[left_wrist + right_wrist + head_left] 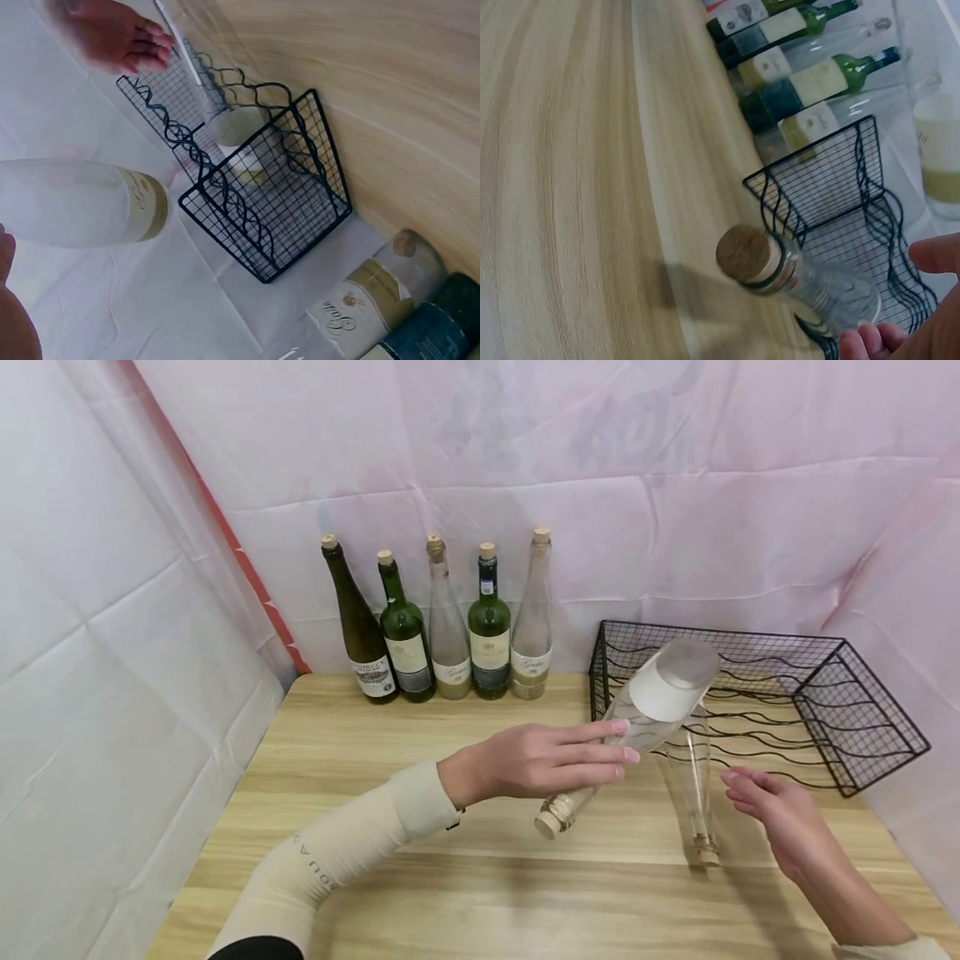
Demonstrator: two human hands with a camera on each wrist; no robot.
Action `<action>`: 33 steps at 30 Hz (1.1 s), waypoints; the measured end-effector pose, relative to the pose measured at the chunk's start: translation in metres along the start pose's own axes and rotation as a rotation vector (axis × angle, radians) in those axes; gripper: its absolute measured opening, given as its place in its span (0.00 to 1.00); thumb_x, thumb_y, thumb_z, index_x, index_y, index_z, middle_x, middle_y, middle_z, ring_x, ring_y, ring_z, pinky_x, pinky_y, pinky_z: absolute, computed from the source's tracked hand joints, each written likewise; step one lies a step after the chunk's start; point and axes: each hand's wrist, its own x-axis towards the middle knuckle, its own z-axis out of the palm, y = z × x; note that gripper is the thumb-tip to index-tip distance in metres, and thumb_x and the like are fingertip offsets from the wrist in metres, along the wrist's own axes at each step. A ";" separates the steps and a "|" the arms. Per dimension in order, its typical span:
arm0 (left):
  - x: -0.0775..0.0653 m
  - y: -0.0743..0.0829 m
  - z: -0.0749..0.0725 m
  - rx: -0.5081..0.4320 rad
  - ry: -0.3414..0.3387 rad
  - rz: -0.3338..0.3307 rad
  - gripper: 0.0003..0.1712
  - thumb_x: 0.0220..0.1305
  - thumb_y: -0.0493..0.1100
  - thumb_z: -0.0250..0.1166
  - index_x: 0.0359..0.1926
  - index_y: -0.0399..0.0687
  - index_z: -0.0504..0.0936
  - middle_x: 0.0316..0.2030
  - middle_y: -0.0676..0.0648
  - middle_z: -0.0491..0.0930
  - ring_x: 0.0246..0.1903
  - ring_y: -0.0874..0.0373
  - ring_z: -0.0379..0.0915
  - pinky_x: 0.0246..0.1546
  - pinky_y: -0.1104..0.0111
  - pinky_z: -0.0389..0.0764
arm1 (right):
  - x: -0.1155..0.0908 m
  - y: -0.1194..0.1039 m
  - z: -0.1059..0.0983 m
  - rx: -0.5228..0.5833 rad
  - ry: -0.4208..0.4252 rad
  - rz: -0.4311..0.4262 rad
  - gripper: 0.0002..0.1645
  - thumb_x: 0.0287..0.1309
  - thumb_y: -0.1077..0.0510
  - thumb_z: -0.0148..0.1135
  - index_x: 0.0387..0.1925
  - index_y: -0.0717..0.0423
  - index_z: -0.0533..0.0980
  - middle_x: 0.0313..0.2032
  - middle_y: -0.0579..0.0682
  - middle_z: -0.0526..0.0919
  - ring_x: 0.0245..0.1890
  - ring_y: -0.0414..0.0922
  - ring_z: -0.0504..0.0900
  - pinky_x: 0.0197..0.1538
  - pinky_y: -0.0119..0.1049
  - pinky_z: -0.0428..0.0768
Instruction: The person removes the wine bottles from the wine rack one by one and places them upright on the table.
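My left hand (592,752) holds a clear corked bottle (652,702) in the air, base tilted up over the rack's near edge and cork low toward the table. The fingers lie fairly straight across its neck; the thumb is hidden behind. The left wrist view shows this bottle's (82,202) labelled body beside the palm. A second clear bottle (693,777) lies with its base in the black wire rack (862,710) and its corked neck sticking out over the table. My right hand (750,789) hovers just right of that neck, fingers relaxed and holding nothing.
Several corked wine bottles (442,627), green and clear, stand in a row against the back sheet. The wooden table (450,877) is hemmed by white sheeting at the left, back and right. The rack fills the back right corner.
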 end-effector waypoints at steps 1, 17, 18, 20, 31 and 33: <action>0.000 -0.001 -0.001 -0.029 0.011 -0.029 0.17 0.66 0.32 0.56 0.55 0.36 0.75 0.57 0.40 0.75 0.61 0.43 0.62 0.63 0.62 0.64 | 0.002 0.000 0.000 -0.019 0.012 0.026 0.42 0.68 0.44 0.51 0.64 0.77 0.55 0.40 0.23 0.70 0.38 0.24 0.74 0.46 0.27 0.75; -0.009 0.003 -0.028 -0.241 0.160 -0.365 0.19 0.60 0.37 0.65 0.51 0.35 0.77 0.53 0.39 0.78 0.59 0.46 0.67 0.58 0.65 0.70 | 0.034 0.006 0.007 -0.121 0.087 0.164 0.58 0.57 0.32 0.58 0.68 0.72 0.49 0.65 0.76 0.55 0.62 0.68 0.57 0.63 0.65 0.58; -0.009 0.003 -0.031 -0.243 0.176 -0.382 0.19 0.58 0.37 0.67 0.51 0.35 0.77 0.52 0.39 0.79 0.58 0.46 0.68 0.58 0.65 0.71 | 0.037 0.006 0.008 -0.117 0.089 0.165 0.59 0.56 0.32 0.58 0.68 0.72 0.49 0.65 0.76 0.55 0.62 0.68 0.57 0.63 0.65 0.58; -0.009 0.003 -0.036 -0.249 0.209 -0.413 0.19 0.56 0.38 0.69 0.49 0.35 0.78 0.50 0.39 0.80 0.57 0.46 0.70 0.57 0.64 0.72 | 0.041 0.005 0.009 -0.110 0.096 0.166 0.59 0.56 0.31 0.59 0.68 0.72 0.49 0.65 0.76 0.55 0.62 0.68 0.57 0.63 0.64 0.58; -0.012 0.005 -0.063 -0.283 0.344 -0.508 0.20 0.48 0.32 0.72 0.44 0.33 0.78 0.46 0.35 0.81 0.51 0.43 0.74 0.52 0.60 0.77 | 0.058 0.003 0.018 -0.154 0.199 0.107 0.56 0.52 0.32 0.62 0.65 0.72 0.58 0.58 0.67 0.69 0.41 0.39 0.72 0.33 0.19 0.74; -0.014 0.007 -0.066 -0.272 0.351 -0.521 0.20 0.48 0.33 0.72 0.44 0.33 0.78 0.45 0.36 0.81 0.50 0.43 0.75 0.51 0.59 0.77 | 0.060 0.003 0.020 -0.148 0.205 0.099 0.55 0.52 0.33 0.63 0.64 0.73 0.60 0.57 0.66 0.69 0.37 0.34 0.71 0.33 0.19 0.75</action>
